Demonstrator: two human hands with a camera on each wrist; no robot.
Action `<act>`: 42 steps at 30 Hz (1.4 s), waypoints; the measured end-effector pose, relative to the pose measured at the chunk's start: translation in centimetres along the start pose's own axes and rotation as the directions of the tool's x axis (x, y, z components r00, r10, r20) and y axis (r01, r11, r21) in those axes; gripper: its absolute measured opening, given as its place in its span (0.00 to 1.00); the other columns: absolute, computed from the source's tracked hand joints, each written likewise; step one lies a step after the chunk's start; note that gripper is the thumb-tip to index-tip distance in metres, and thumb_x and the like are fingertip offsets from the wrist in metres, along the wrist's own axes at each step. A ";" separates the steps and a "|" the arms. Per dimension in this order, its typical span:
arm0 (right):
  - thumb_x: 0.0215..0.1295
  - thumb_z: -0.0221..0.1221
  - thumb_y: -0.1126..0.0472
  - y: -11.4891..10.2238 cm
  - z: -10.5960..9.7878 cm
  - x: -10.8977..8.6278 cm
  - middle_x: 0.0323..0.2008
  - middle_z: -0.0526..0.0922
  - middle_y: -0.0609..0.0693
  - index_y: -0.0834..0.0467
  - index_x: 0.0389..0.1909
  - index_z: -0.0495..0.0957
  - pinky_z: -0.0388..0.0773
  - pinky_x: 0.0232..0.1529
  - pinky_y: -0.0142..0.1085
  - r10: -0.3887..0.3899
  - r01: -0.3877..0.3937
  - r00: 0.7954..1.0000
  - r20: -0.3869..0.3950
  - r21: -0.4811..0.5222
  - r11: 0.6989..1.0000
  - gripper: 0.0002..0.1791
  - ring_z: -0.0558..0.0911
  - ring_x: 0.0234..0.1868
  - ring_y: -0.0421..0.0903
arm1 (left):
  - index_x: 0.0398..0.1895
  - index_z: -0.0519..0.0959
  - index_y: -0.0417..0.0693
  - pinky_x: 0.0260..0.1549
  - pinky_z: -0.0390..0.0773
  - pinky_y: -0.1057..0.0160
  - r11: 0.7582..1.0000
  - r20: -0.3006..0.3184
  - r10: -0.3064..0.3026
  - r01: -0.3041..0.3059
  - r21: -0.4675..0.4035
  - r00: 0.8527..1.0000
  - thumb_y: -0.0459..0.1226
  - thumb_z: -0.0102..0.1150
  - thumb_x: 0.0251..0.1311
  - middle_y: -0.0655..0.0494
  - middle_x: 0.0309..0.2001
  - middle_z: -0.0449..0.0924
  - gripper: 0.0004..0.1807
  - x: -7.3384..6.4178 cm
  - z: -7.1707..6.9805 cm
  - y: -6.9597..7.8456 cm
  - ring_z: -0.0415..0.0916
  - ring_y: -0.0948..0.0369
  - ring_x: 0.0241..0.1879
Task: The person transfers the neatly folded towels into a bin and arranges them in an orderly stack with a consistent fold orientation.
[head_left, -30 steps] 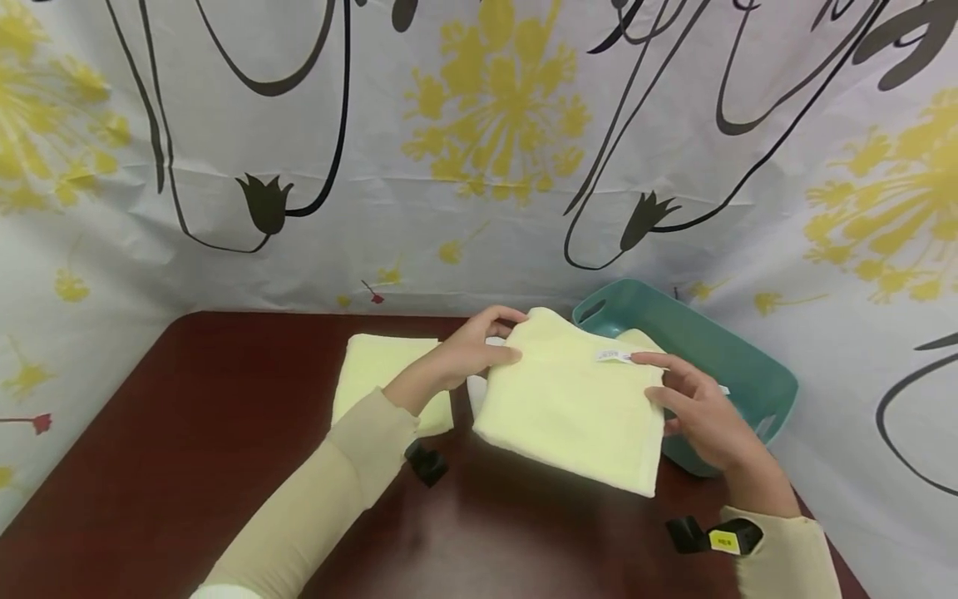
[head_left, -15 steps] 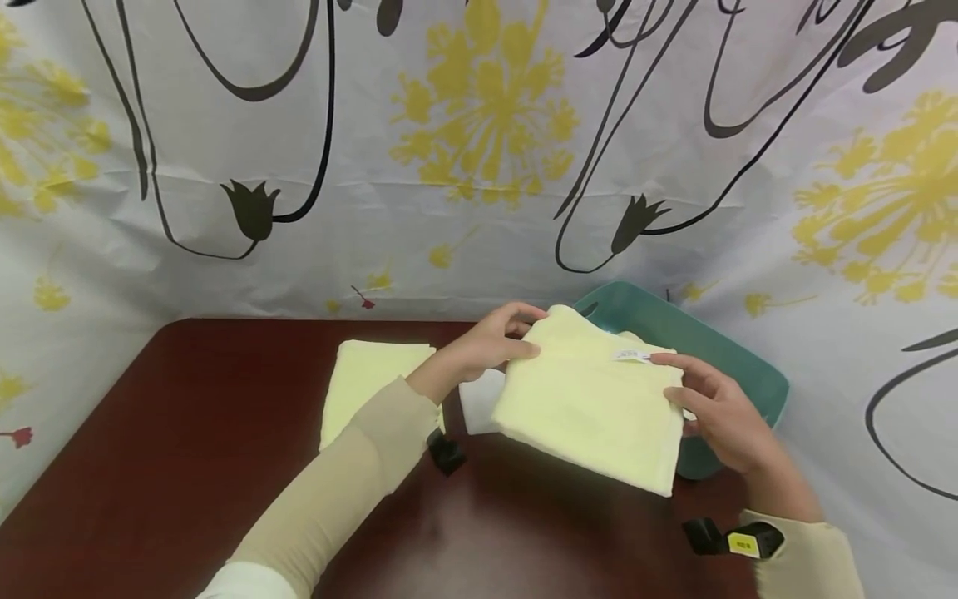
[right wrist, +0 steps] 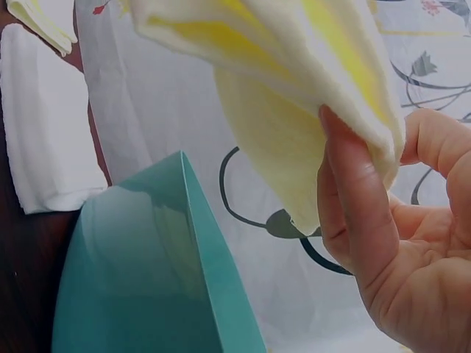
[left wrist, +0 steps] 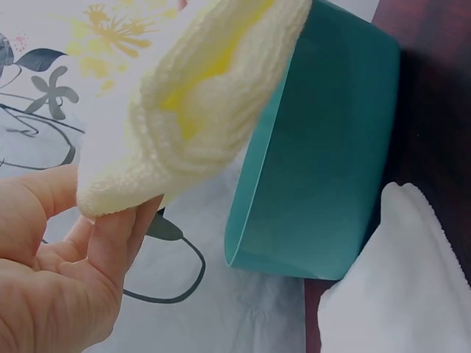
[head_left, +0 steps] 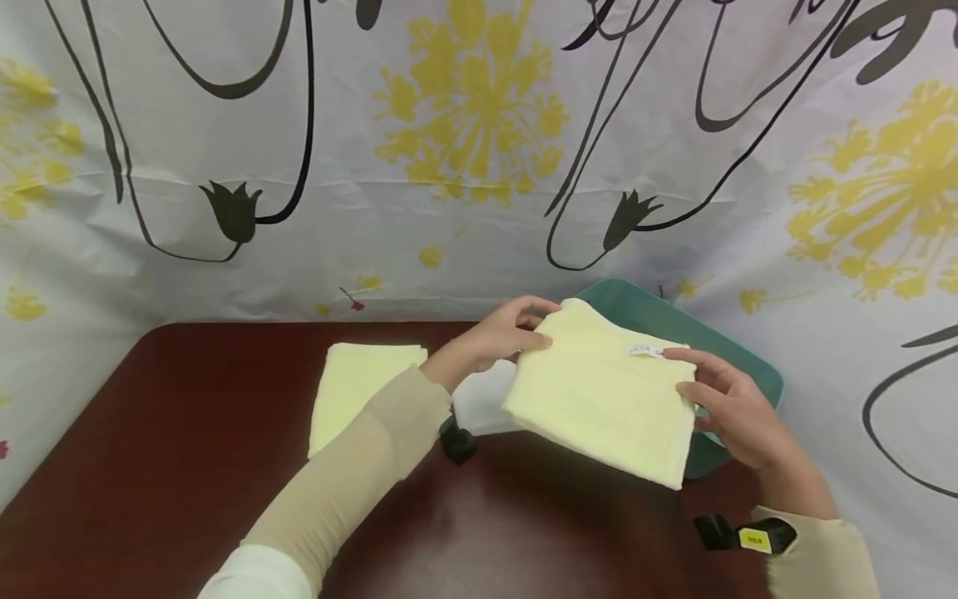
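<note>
A folded pale yellow towel point(head_left: 606, 391) with a small white label hangs in the air between both hands. The left hand point(head_left: 505, 337) pinches its upper left corner, thumb in front and fingers behind. At the right edge, beside the label, the right hand point(head_left: 729, 403) pinches it between thumb and fingers. In both wrist views the towel's folded layers show from the side. Behind and partly below it stands a teal plastic basket point(head_left: 737, 349), its inside mostly hidden by the towel in the head view.
Left of the held towel a folded white towel point(head_left: 479, 403) lies on the dark red-brown table point(head_left: 224, 433). Another folded yellow towel point(head_left: 362, 383) lies further left, partly behind the left forearm. A patterned cloth point(head_left: 419, 125) hangs behind the table.
Both hands have carried the yellow towel to the right, further over the basket in the head view. More of the white towel shows now. The whole view has shifted slightly.
</note>
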State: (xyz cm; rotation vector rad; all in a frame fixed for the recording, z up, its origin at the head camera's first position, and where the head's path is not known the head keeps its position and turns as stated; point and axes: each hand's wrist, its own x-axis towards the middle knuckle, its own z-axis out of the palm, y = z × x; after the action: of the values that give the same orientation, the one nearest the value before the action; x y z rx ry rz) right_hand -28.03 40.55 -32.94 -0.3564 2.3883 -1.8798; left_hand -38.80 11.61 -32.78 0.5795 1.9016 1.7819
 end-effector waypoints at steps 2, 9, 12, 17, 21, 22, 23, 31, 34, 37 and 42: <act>0.69 0.49 0.64 -0.1 -0.3 0.0 0.45 0.72 0.48 0.57 0.63 0.63 0.79 0.29 0.42 0.001 -0.001 1.000 -0.001 -0.007 1.000 0.22 0.80 0.35 0.41 | 0.60 0.67 0.50 0.29 0.78 0.59 1.000 0.000 0.000 0.000 0.002 1.000 0.28 0.55 0.59 0.47 0.48 0.74 0.25 0.4 0.1 0.2 0.76 0.55 0.36; 0.68 0.48 0.67 -0.2 -1.8 0.2 0.43 0.72 0.48 0.56 0.62 0.65 0.79 0.29 0.43 -0.018 0.019 1.000 -0.016 0.034 0.999 0.21 0.79 0.35 0.41 | 0.59 0.69 0.49 0.28 0.79 0.59 1.000 -0.009 0.005 -0.005 -0.014 1.000 0.27 0.55 0.58 0.46 0.49 0.74 0.24 2.2 0.9 1.2 0.78 0.54 0.35; 0.68 0.47 0.68 -0.2 -2.6 0.1 0.43 0.73 0.48 0.55 0.61 0.66 0.79 0.28 0.41 -0.023 0.024 1.000 -0.018 0.063 0.998 0.21 0.79 0.35 0.41 | 0.58 0.71 0.49 0.28 0.79 0.59 1.000 -0.017 0.007 -0.007 -0.023 1.000 0.27 0.57 0.57 0.48 0.47 0.75 0.24 3.2 1.4 1.6 0.78 0.54 0.35; 0.69 0.46 0.68 -0.3 -3.5 0.4 0.44 0.73 0.47 0.53 0.60 0.67 0.79 0.27 0.38 -0.014 0.015 1.000 -0.019 0.081 0.997 0.20 0.79 0.34 0.41 | 0.56 0.74 0.50 0.28 0.79 0.57 0.998 -0.031 0.000 -0.002 -0.058 1.000 0.27 0.58 0.56 0.50 0.43 0.77 0.23 4.3 1.8 2.2 0.78 0.53 0.33; 0.69 0.46 0.68 -0.4 -4.1 0.8 0.44 0.74 0.46 0.52 0.60 0.67 0.79 0.27 0.37 0.000 0.002 1.000 -0.026 0.072 0.997 0.20 0.79 0.34 0.40 | 0.56 0.74 0.51 0.28 0.78 0.56 0.997 -0.032 -0.017 0.014 -0.076 0.999 0.26 0.58 0.56 0.49 0.42 0.77 0.24 5.0 1.9 2.6 0.78 0.53 0.32; 0.69 0.46 0.68 -0.4 -4.2 0.9 0.44 0.73 0.46 0.53 0.60 0.67 0.79 0.27 0.37 0.003 -0.001 1.000 -0.027 0.067 0.998 0.20 0.79 0.34 0.40 | 0.56 0.74 0.51 0.28 0.78 0.56 0.997 -0.036 -0.021 0.018 -0.076 0.999 0.26 0.58 0.56 0.49 0.42 0.77 0.24 5.2 1.9 2.6 0.78 0.53 0.32; 0.69 0.46 0.68 -0.4 -4.3 1.0 0.44 0.74 0.46 0.53 0.60 0.67 0.79 0.27 0.37 0.007 -0.005 1.000 -0.027 0.064 0.998 0.20 0.79 0.35 0.40 | 0.56 0.74 0.51 0.28 0.78 0.56 0.997 -0.038 -0.022 0.019 -0.074 0.999 0.26 0.58 0.56 0.49 0.42 0.77 0.24 5.3 1.9 2.7 0.78 0.53 0.32; 0.69 0.47 0.67 -0.4 -5.2 1.6 0.44 0.76 0.45 0.52 0.58 0.67 0.79 0.27 0.38 0.021 -0.019 0.999 -0.041 0.054 0.998 0.19 0.80 0.35 0.41 | 0.55 0.75 0.51 0.29 0.79 0.57 0.999 -0.054 -0.023 0.021 -0.044 0.998 0.26 0.60 0.55 0.49 0.42 0.76 0.23 6.7 2.0 3.3 0.78 0.54 0.33; 0.69 0.47 0.66 -0.4 -5.6 1.7 0.44 0.76 0.44 0.51 0.58 0.68 0.79 0.27 0.37 0.030 -0.028 0.998 -0.052 0.051 0.998 0.18 0.80 0.34 0.40 | 0.55 0.75 0.51 0.29 0.79 0.58 0.999 -0.058 -0.021 0.020 -0.025 0.998 0.27 0.60 0.55 0.49 0.42 0.75 0.24 7.2 2.2 3.4 0.78 0.54 0.33; 0.69 0.48 0.66 -0.5 -6.1 1.7 0.43 0.76 0.44 0.51 0.57 0.68 0.79 0.27 0.37 0.038 -0.036 0.997 -0.062 0.040 0.999 0.18 0.80 0.34 0.40 | 0.56 0.74 0.50 0.29 0.79 0.59 1.000 -0.056 -0.022 0.021 -0.019 0.998 0.27 0.59 0.55 0.49 0.42 0.74 0.24 7.7 2.4 3.5 0.77 0.54 0.34; 0.68 0.49 0.65 -0.5 -6.7 1.8 0.43 0.76 0.42 0.50 0.57 0.67 0.79 0.28 0.37 0.061 -0.059 0.995 -0.080 0.025 0.998 0.18 0.80 0.35 0.39 | 0.56 0.74 0.50 0.29 0.79 0.60 0.999 -0.029 -0.037 0.036 -0.030 0.999 0.27 0.59 0.56 0.48 0.41 0.74 0.23 8.5 2.8 3.7 0.77 0.54 0.33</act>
State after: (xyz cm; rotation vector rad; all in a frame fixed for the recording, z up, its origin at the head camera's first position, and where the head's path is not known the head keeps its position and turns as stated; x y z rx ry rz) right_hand -31.06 46.44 -30.71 -0.2081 2.3969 -1.9298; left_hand -43.96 19.15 -29.60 0.5071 1.8903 1.8014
